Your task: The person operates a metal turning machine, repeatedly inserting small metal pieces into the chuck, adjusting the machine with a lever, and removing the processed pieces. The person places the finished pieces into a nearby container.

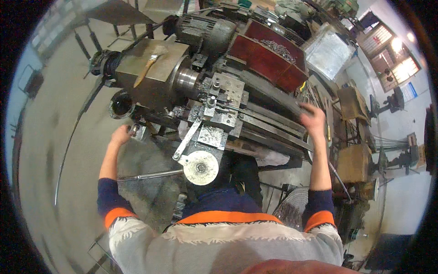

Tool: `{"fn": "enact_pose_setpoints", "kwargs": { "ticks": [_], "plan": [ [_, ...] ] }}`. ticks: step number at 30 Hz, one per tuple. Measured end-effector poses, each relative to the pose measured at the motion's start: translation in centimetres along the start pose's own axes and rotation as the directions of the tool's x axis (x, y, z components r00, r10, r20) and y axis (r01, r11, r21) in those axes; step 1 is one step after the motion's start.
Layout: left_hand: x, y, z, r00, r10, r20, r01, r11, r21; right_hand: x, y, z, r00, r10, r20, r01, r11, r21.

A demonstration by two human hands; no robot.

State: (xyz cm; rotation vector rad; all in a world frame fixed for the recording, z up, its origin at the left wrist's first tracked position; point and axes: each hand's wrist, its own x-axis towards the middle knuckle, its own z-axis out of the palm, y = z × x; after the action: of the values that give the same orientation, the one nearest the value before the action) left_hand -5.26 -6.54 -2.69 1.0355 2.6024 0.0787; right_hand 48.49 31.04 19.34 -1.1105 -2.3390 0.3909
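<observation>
A metalworking lathe (150,84) stands before me, its bare steel chuck end (187,82) facing the tool slide (226,98). My left hand (121,135) is at the lathe's left front, fingers curled beside a small metal block (139,132); what they grip is mostly hidden. Out past the right end of the lathe bed (273,128), my right hand (312,119) has its fingers apart and holds nothing. A flat metal handle (188,138) runs from the slide toward a round, pale handwheel (200,168) close to my lap.
A wooden-handled brush (147,69) lies on the headstock cover. Behind the bed sits a red tray (269,59) with a heap of small metal parts (279,49). Farther back is a motor (205,32). Bench machines (397,160) line the right wall, and a long thin rod (68,137) sticks out leftward.
</observation>
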Motion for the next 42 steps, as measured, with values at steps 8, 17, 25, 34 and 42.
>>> {"fn": "enact_pose_setpoints", "kwargs": {
  "ticks": [8,17,25,34,42],
  "plan": [
    [-13.6,-11.0,-16.4,0.715,-0.304,-0.63,0.315,0.944,-0.098,9.8,-19.3,13.4,0.74,-0.535,0.408,0.457,0.844,0.279],
    [-20.4,-4.5,-9.3,0.711,-0.361,-0.603,0.377,0.92,-0.107,10.1,-22.6,18.2,0.741,-0.493,0.455,0.506,0.856,0.105],
    [-21.2,3.0,-10.6,0.851,-0.149,-0.504,0.271,0.946,0.178,10.2,-21.2,17.3,0.756,-0.568,0.326,0.569,0.816,0.104],
    [-14.6,22.3,-16.0,0.897,0.34,-0.282,-0.283,-0.047,-0.958,1.7,-24.0,11.1,0.602,-0.782,-0.16,0.712,0.436,0.551],
    [-13.2,27.4,-12.8,0.884,0.336,-0.326,-0.273,-0.195,-0.942,-0.2,-21.3,11.6,0.651,-0.72,-0.24,0.742,0.539,0.398]
  ]
}}
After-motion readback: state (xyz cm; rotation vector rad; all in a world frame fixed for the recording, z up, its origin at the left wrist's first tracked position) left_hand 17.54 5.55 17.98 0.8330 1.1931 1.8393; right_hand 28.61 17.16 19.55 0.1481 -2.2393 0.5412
